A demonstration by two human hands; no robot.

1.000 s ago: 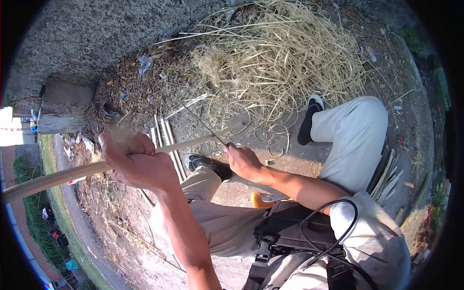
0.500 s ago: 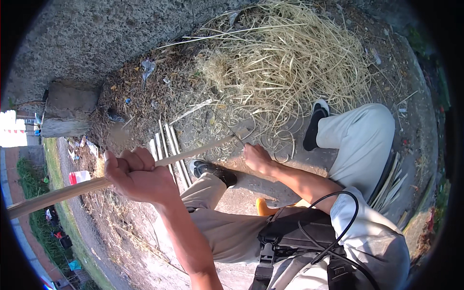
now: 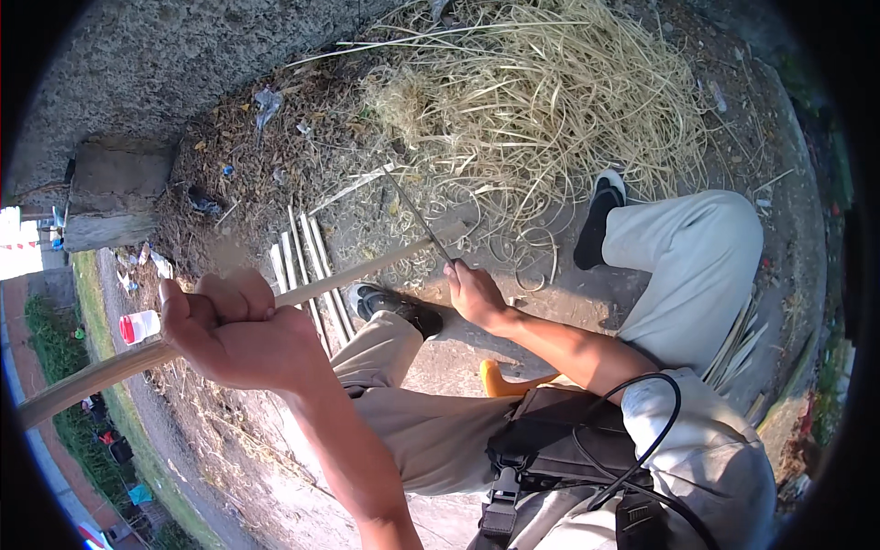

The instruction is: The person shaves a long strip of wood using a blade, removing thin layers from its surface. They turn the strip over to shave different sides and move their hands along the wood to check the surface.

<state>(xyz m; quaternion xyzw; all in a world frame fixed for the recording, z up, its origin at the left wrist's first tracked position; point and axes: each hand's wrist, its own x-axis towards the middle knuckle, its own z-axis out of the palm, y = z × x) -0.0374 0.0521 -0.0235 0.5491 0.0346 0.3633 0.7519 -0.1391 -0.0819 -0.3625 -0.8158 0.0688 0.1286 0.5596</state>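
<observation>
Head view: pale wood strip [image 3: 367, 272] runs lower left to centre, left hand [image 3: 243, 335] fingers clenched round it, right hand [image 3: 477, 295] fingers closed on a thin dark blade [image 3: 415, 212] crossing near its end; likely light, stiff, splintery, so grip mid-length.

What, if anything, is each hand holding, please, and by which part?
The left hand grips the long wooden strip partway along its length; the right hand holds the thin dark blade by its near end.
</observation>
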